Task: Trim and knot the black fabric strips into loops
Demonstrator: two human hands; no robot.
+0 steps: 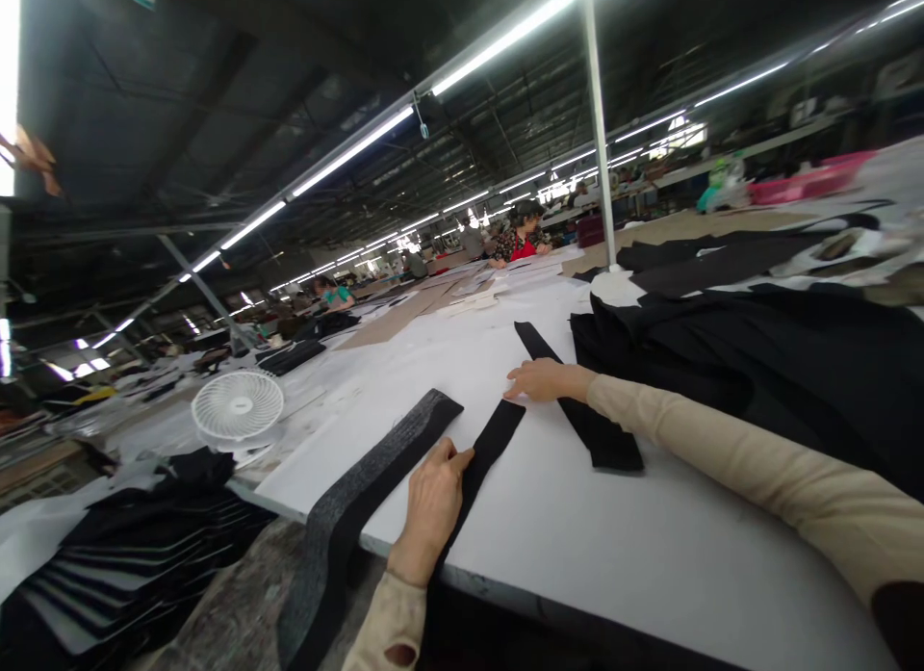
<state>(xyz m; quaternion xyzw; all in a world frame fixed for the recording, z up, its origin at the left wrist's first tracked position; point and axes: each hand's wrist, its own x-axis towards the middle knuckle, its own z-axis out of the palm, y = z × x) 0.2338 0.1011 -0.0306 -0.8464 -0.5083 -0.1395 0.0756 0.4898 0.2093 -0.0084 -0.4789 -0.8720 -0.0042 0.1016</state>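
A narrow black fabric strip (pixel 493 440) lies on the white table and runs over its near edge. My left hand (pixel 435 493) is closed, with thumb and forefinger pinching the strip's left edge. At the strip's far end, the bunched fingertips of my right hand (pixel 541 379) grip its corner. To the left, a wider grey-and-black fabric strip (pixel 375 459) hangs off the table's edge. Another black strip (pixel 610 440) lies beneath my right wrist, partly hidden by it.
A large heap of black cloth (pixel 780 363) covers the table's right side. A white fan (pixel 238 404) stands at the left, above stacked dark fabric pieces (pixel 144 565). A metal pole (pixel 599 132) rises behind the table (pixel 577 546). Co-workers (pixel 524 238) are farther back.
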